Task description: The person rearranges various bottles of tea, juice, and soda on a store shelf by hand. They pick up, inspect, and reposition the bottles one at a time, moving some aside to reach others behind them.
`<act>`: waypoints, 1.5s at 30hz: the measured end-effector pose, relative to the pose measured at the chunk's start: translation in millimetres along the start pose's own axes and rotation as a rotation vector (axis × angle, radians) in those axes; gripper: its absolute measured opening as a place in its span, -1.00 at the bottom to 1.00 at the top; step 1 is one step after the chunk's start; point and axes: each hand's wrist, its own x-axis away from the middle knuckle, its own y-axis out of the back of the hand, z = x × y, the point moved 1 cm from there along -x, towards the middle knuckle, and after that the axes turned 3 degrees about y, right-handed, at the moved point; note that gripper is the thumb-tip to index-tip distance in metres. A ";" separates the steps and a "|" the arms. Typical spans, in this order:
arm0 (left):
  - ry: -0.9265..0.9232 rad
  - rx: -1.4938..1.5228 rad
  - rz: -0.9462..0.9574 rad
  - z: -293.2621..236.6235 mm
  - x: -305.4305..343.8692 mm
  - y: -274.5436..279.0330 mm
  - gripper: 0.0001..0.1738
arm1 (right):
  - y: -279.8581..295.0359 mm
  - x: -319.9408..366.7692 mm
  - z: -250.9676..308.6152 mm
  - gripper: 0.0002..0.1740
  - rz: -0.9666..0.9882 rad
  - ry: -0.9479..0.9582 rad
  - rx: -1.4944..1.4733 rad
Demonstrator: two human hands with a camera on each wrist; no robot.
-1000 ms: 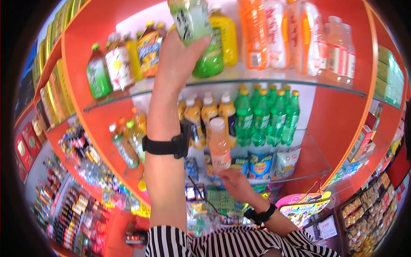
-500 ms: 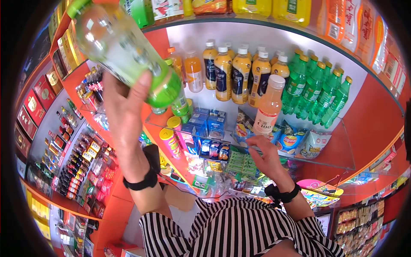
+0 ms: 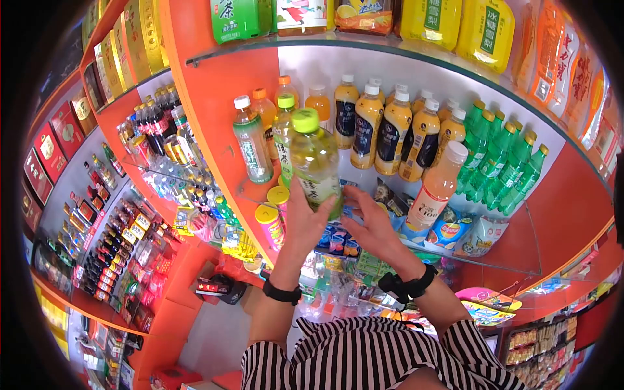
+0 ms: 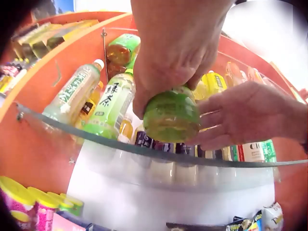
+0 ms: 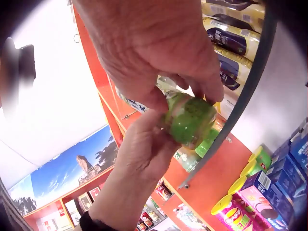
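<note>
Green-capped bottle (image 3: 315, 162) now stands upright in the middle of the head view, in front of the shelves; half a second ago it was up in the upper left of the frame, tilted with its cap pointing to the corner.

Nearest, at the bottom edge, is the striped shirt (image 3: 364, 354), with a black wristband on each forearm. Above it the left hand (image 3: 302, 224) has come down and in from the upper left and clasps the lower part of the bottle, thumb and fingers wrapped round it; the left wrist view shows the round green base jutting out below that grip. The right hand (image 3: 370, 224) has left the peach drink bottle (image 3: 437, 188), which it held earlier, and now lies against the lower right side of the green-capped bottle, fingers fairly straight and spread, touching it rather than clenching it.

The peach drink bottle stands by itself on the glass shelf (image 3: 500, 265), right of centre, just beside the right hand but apart from it. Farther back on that level are a row of orange bottles with dark labels (image 3: 390, 133) and, to their right, green soda bottles (image 3: 500, 156). Along the top edge a higher shelf carries large yellow bottles (image 3: 448, 23).
</note>
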 end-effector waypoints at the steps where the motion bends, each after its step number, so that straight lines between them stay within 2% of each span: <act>1: 0.002 -0.052 0.033 0.2 -1.4 -3.6 -0.18 | -2.1 -4.1 -0.6 -0.32 -0.017 -0.018 -0.007; 3: -0.010 -0.158 0.065 9.8 -4.1 -9.8 -0.17 | -8.7 -11.5 -13.2 -0.31 -0.045 -0.017 -0.018; 6: -0.011 -0.142 0.109 14.4 -11.4 -16.1 -0.17 | -16.6 -24.3 -32.3 -0.28 -0.081 -0.014 -0.008; 8: -0.003 -0.125 0.101 13.7 -15.5 -17.2 -0.19 | -18.1 -29.8 -35.3 -0.29 -0.103 -0.076 -0.072; 10: -0.103 -0.183 0.076 19.5 -21.4 -18.7 -0.20 | -19.2 -35.8 -34.6 -0.31 -0.101 -0.120 -0.065; 17: -0.012 -0.091 0.158 37.8 -33.4 -21.1 -0.20 | -23.9 -58.6 -37.0 -0.33 -0.145 -0.174 -0.033; 22: -0.163 -0.305 0.036 48.8 -18.4 -4.2 -0.32 | -24.5 -61.9 -31.9 -0.31 -0.141 -0.215 -0.013; 23: -0.160 -0.310 0.037 49.9 -14.1 2.8 -0.32 | -25.0 -63.0 -36.1 -0.30 -0.138 -0.196 -0.055; 25: 0.010 -0.260 -0.149 51.6 -6.4 20.3 -0.36 | -26.0 -65.1 -39.8 -0.29 -0.128 -0.180 -0.103; 26: 0.014 -0.264 -0.152 53.0 -8.8 26.4 -0.36 | -25.2 -67.5 -39.1 -0.28 -0.123 -0.168 -0.107; 28: 0.015 -0.409 -0.301 55.0 -20.8 35.6 -0.34 | -24.3 -69.4 -38.5 -0.27 -0.105 -0.152 -0.106; 29: 0.056 -0.416 -0.249 56.6 -29.3 37.6 -0.25 | -24.4 -71.1 -38.1 -0.28 -0.093 -0.178 -0.110; 30: 0.055 -0.417 -0.260 62.4 -35.0 38.2 -0.25 | -24.8 -73.5 -37.7 -0.29 -0.081 -0.202 -0.113; 32: -0.019 -0.502 -0.188 65.1 -46.1 35.8 -0.15 | -27.4 -76.3 -43.8 -0.29 -0.075 -0.193 -0.072; 33: 0.058 -0.489 -0.102 68.0 -50.1 36.6 -0.12 | -28.2 -77.1 -47.6 -0.30 -0.077 -0.194 -0.029; 34: 0.058 -0.487 -0.102 69.9 -53.2 36.8 -0.12 | -28.4 -77.5 -47.4 -0.30 -0.076 -0.195 -0.027; 36: 0.123 -0.529 -0.030 75.1 -59.0 35.3 -0.16 | -28.2 -79.0 -47.6 -0.31 -0.048 -0.227 -0.082; 40: 0.196 -0.583 -0.021 73.1 -61.7 34.2 -0.18 | -29.7 -82.2 -50.5 -0.31 -0.047 -0.208 -0.115; 42: 0.214 -0.552 -0.051 68.5 -62.2 34.0 -0.36 | -31.0 -85.6 -56.0 -0.30 -0.030 -0.213 -0.107; 45: 0.096 -0.371 -0.024 75.7 -58.4 42.4 -0.39 | -33.6 -90.6 -60.4 -0.29 -0.056 -0.197 -0.139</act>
